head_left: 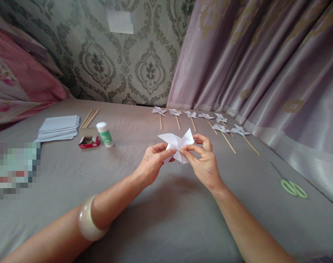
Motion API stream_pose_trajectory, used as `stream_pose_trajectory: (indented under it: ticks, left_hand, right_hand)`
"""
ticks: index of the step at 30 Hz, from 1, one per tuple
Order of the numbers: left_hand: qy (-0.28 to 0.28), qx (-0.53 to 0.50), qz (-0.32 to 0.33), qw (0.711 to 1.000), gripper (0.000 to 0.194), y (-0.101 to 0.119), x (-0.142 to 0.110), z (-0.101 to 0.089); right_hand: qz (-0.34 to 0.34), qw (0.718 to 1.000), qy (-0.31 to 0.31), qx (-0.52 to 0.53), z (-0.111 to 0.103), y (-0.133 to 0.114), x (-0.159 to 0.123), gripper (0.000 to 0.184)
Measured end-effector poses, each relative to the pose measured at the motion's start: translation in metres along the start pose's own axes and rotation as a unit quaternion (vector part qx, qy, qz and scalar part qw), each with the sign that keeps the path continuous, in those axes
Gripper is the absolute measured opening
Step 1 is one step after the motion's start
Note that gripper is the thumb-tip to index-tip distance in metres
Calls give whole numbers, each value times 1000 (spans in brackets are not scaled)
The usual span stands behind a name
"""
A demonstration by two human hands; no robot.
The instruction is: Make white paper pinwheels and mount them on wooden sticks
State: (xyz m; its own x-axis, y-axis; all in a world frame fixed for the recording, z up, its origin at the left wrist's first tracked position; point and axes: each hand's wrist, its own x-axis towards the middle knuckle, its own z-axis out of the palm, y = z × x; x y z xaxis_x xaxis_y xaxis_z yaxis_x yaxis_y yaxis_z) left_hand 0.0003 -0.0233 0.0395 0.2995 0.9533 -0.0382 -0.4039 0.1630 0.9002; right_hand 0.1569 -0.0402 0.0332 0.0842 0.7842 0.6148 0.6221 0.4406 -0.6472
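Note:
A white paper pinwheel (180,140), without a stick in view, is held up in front of me above the grey cloth. My left hand (155,159) grips it from the left, the thumb on its front near the middle and the fingers behind. On the other side my right hand (206,160) pinches at the centre with thumb and index finger. Whether something small lies in that pinch is too fine to tell. The other right fingers are bent beside the upper right blade.
Several finished pinwheels on sticks (221,129) lie at the back right. Scissors with green handles (294,188) lie at far right. Back left are stacked white paper (59,128), wooden sticks (90,118), a red box of small metal pieces (89,142) and a glue bottle (105,135).

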Motion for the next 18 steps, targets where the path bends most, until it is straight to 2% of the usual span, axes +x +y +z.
stream_pose_trajectory:
  ticks: [18]
  left_hand:
    - [-11, 6, 21, 1000, 19, -1, 0, -1]
  right_hand:
    - [15, 1000, -10, 24, -1, -1, 1, 17]
